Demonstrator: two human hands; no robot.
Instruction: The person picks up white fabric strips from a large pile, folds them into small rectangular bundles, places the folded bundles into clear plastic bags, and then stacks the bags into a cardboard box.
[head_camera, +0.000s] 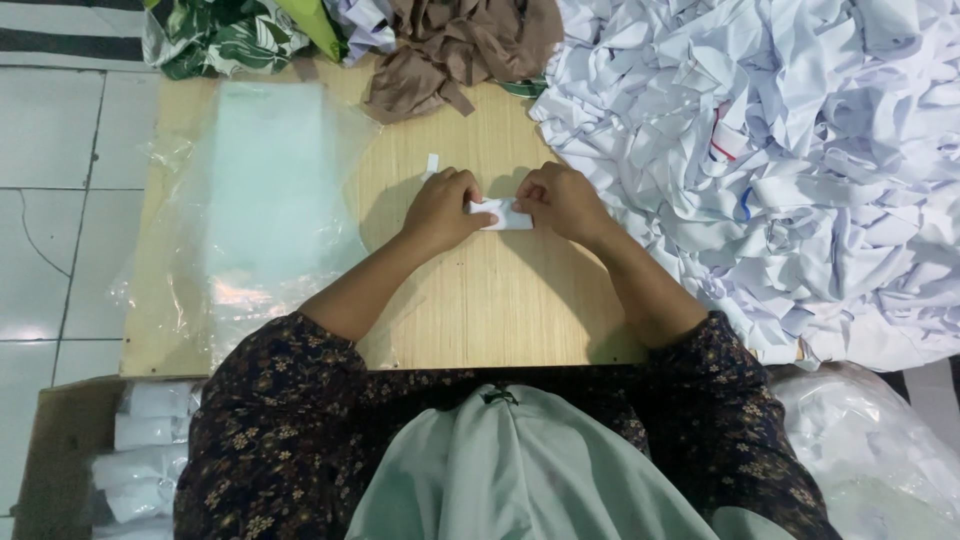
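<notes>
White folded cloth piece (503, 214) pinched between left hand (440, 208) and right hand (562, 200) on wooden board (480, 300)

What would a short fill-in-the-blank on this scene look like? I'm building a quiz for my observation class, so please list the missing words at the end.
1. Both hands, the left hand and the right hand, pinch a small folded piece of ____ cloth.
2. The big heap of white fabric lies on the person's ____ side.
3. The board under the hands is made of ____.
4. The clear plastic bags lie to the person's ____.

Missing words: white; right; wood; left
</notes>
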